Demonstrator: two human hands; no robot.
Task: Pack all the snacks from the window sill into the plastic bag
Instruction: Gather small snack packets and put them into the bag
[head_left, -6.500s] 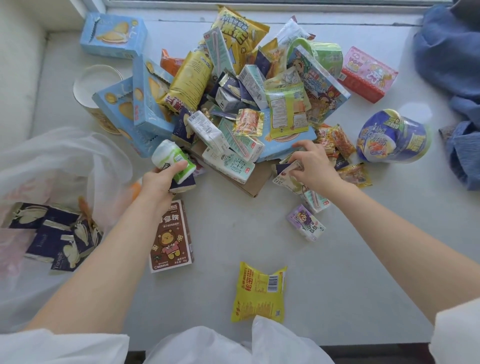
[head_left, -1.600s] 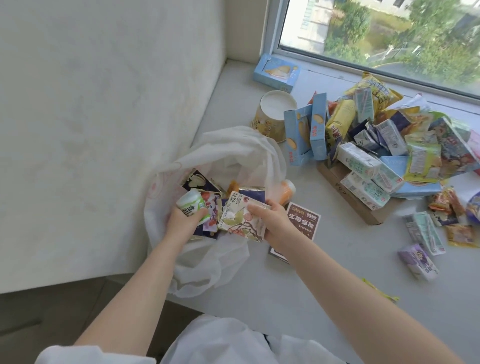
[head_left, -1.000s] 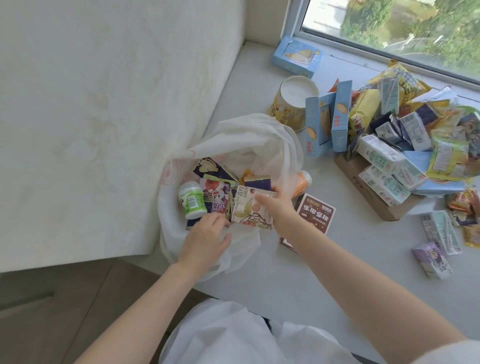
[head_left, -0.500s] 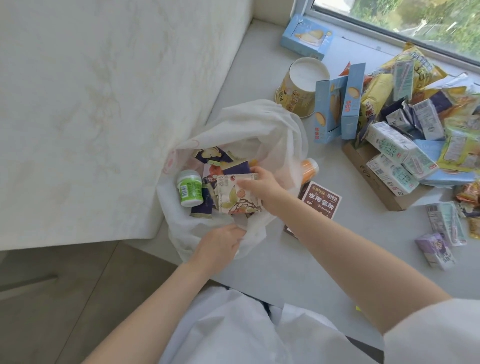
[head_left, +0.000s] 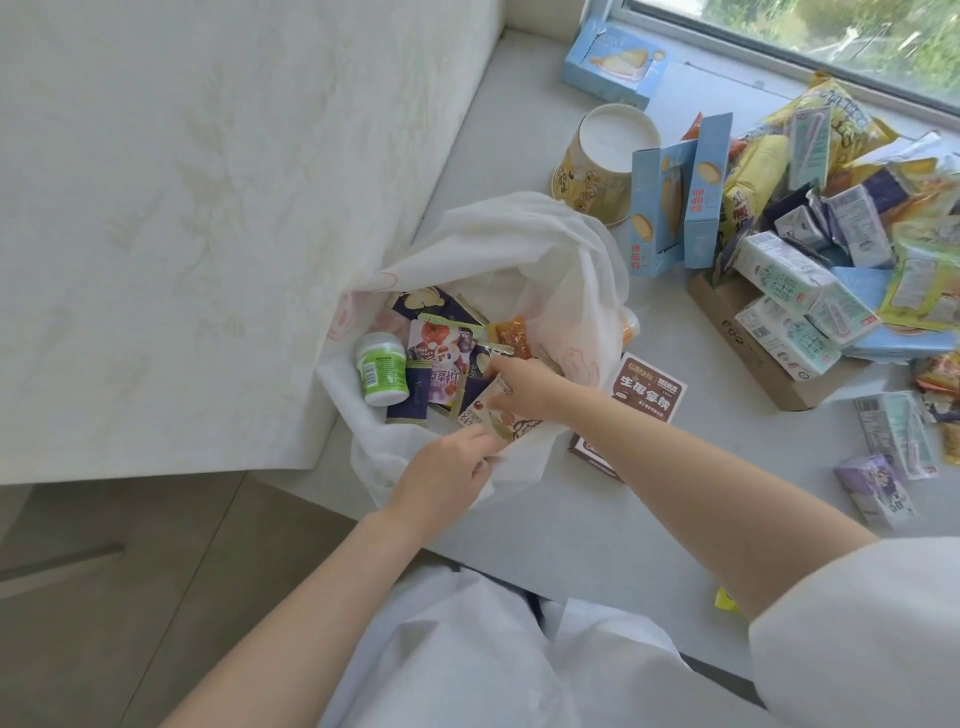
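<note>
Head view: both hands at the mouth of a thin white plastic bag (head_left: 545, 249) lying open at the near left edge of the pale grey window sill (head_left: 623, 519).

Right hand (head_left: 524, 387) reaches palm-down into the bag mouth, fingers pinching a flat cream snack packet with brown leaf print (head_left: 498, 415) that sits just inside the near rim, directly under the hand. Left hand (head_left: 447, 478) lies below it, fingers closed on the bag's near edge and touching the packet's lower corner. Both forearms extend forward and bare; white sleeves show at the frame bottom. Inside the bag, left of the right hand, lie a green-and-white round bottle (head_left: 381, 370) and several dark purple sachets (head_left: 415, 395). A brown printed box (head_left: 649, 387) lies on the sill just right of the bag. The mixed pile of boxes and packets (head_left: 810, 234) remains farther right, well apart.
</note>
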